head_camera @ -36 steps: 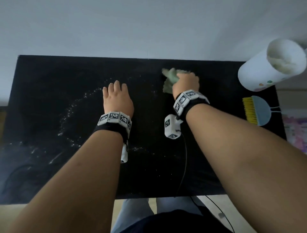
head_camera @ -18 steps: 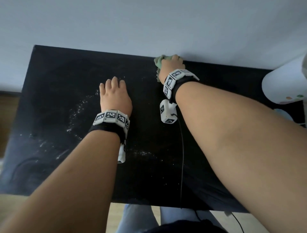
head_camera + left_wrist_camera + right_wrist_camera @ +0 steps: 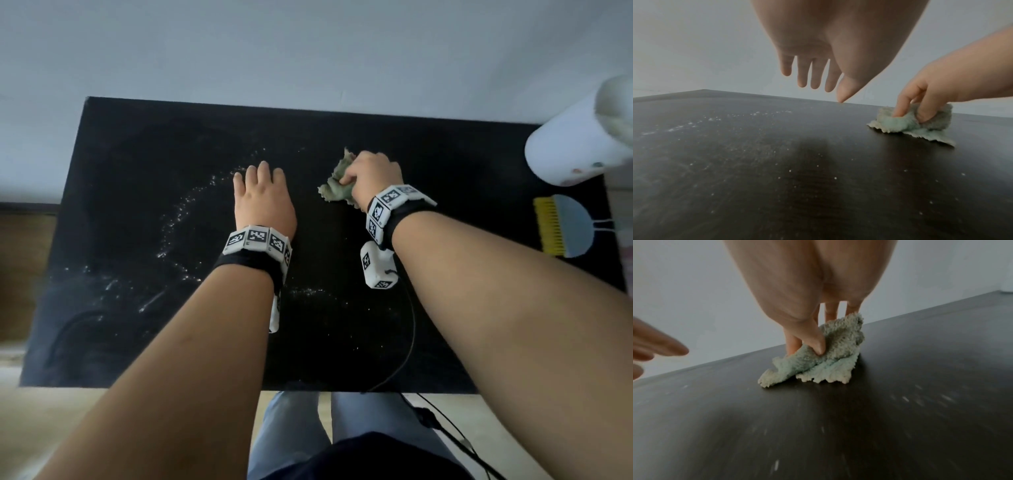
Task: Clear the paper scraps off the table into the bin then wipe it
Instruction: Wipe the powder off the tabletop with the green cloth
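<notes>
My right hand grips a crumpled pale green cloth and presses it onto the black table right of the middle. In the left wrist view the cloth lies bunched under the thumb and fingers. My left hand is held flat, fingers straight, just above the table a little left of the cloth, holding nothing. White dust and tiny crumbs streak the table's left half. The white bin stands at the far right corner.
A small brush with yellow bristles and a blue head lies at the table's right edge below the bin. A black cable runs from my right wrist over the near edge. A pale wall backs the table.
My right hand pushed the cloth out to the far edge, then drew it back toward the middle. The left hand has stayed in place.
</notes>
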